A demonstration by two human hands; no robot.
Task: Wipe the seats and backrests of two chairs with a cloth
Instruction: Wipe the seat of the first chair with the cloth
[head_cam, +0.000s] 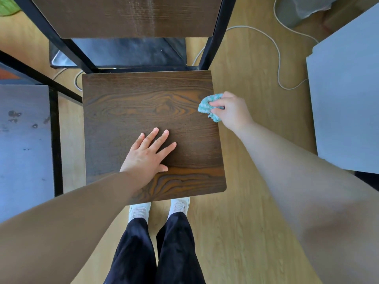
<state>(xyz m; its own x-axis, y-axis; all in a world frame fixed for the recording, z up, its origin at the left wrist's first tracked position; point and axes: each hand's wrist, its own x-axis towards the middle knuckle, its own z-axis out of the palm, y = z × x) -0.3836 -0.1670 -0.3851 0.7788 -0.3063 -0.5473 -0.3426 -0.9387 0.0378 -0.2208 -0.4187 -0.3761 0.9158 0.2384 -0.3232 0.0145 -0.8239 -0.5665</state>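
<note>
Clamped on the bunched teal cloth (209, 106) at the seat (127, 111) edge, my right hand (231, 112) must sweep inward, I judge, while my left hand (148, 153) lies flat, fingers spread.

Looks like a lived-in room of a home or small office, seen from above. Light wood-look laminate floor (246, 201) throughout. Dark wood-grain chair (143, 103) with black metal frame at centre. White cable (278, 58) trailing loose across the floor at 1 o'clock, near a bin with a plastic liner (303, 9). Grey tabletops at 3 o'clock (348, 99) and 9 o'clock (22, 140).
</note>
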